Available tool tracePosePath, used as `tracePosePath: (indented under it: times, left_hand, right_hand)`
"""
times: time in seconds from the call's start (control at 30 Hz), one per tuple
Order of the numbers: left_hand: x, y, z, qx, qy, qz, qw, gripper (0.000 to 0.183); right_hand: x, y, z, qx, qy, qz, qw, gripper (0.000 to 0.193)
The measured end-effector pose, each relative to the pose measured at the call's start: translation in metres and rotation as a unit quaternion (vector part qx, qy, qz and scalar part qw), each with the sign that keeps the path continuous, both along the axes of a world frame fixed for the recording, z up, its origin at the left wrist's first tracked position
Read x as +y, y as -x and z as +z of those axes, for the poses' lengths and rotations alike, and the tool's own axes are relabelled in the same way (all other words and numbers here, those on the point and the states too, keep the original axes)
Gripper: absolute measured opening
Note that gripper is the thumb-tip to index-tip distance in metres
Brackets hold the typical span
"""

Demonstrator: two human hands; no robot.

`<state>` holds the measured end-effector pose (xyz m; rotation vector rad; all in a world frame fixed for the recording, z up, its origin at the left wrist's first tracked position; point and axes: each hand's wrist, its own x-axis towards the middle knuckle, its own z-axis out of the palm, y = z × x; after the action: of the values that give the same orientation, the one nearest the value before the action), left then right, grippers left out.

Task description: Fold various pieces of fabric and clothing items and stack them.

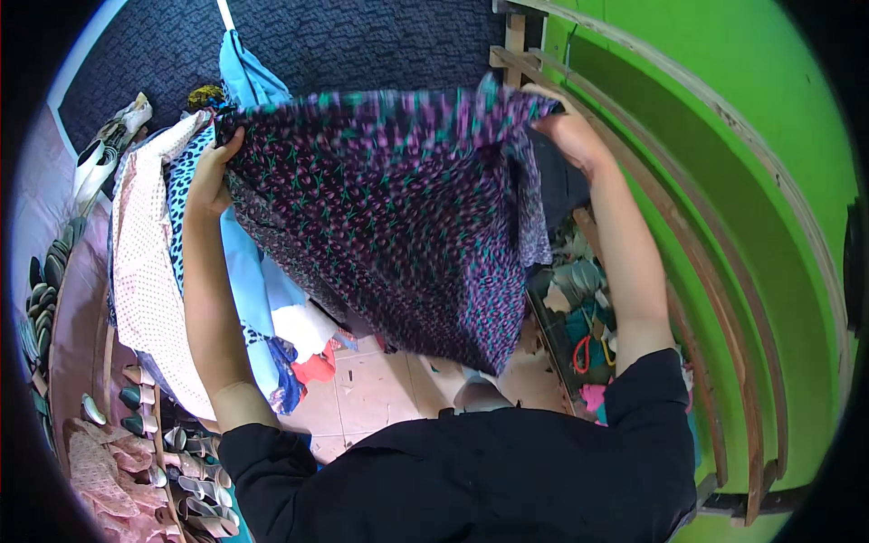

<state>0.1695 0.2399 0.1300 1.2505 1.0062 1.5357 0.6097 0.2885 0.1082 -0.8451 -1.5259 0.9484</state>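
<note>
A dark fabric piece (pixel 380 199) with a small purple and green print hangs stretched between my raised hands, its upper edge smeared by motion. My left hand (pixel 214 172) pinches its upper left corner, thumb on top. At the upper right corner, my right hand (pixel 570 136) is closed on the cloth, with some fingers hidden behind it. The lower end of the cloth drops to a point in front of my body. Just beside my left forearm hang a cream dotted cloth (pixel 145 262) and a blue spotted cloth (pixel 185 172).
Wooden rails (pixel 697 244) run along the green wall (pixel 769 262) on the right. Shoes (pixel 204 493) stand in rows at lower left, near a pink lacy cloth (pixel 113 471). Red-handled scissors (pixel 581 355) lie among scraps at right. Tiled floor (pixel 371 398) shows below.
</note>
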Motion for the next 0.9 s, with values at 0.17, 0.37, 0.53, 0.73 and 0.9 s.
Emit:
tracePosePath:
  times: [0.17,0.37,0.53,0.73,0.9]
  left_hand:
    - [-0.002,-0.021,0.031,0.085,0.013,0.096,0.992,0.018]
    - [0.056,-0.074,0.063,0.082,-0.036,0.039,0.995,0.02]
    - [0.083,-0.098,0.065,0.149,-0.053,0.102,0.982,0.023]
    - [0.09,-0.112,0.065,0.133,-0.069,0.061,0.987,0.022]
    - [0.071,-0.116,0.059,0.144,-0.087,0.043,0.985,0.021]
  right_hand:
    - [0.046,-0.075,0.039,-0.219,-0.276,-0.198,0.915,0.016]
    - [0.077,-0.048,0.003,-0.237,0.05,0.129,0.961,0.047]
    - [0.045,-0.037,-0.071,0.008,-0.059,0.169,0.984,0.113]
    - [0.022,-0.013,-0.098,-0.191,-0.059,0.163,0.966,0.131]
    - [0.047,-0.012,-0.138,-0.169,-0.069,0.058,0.981,0.061]
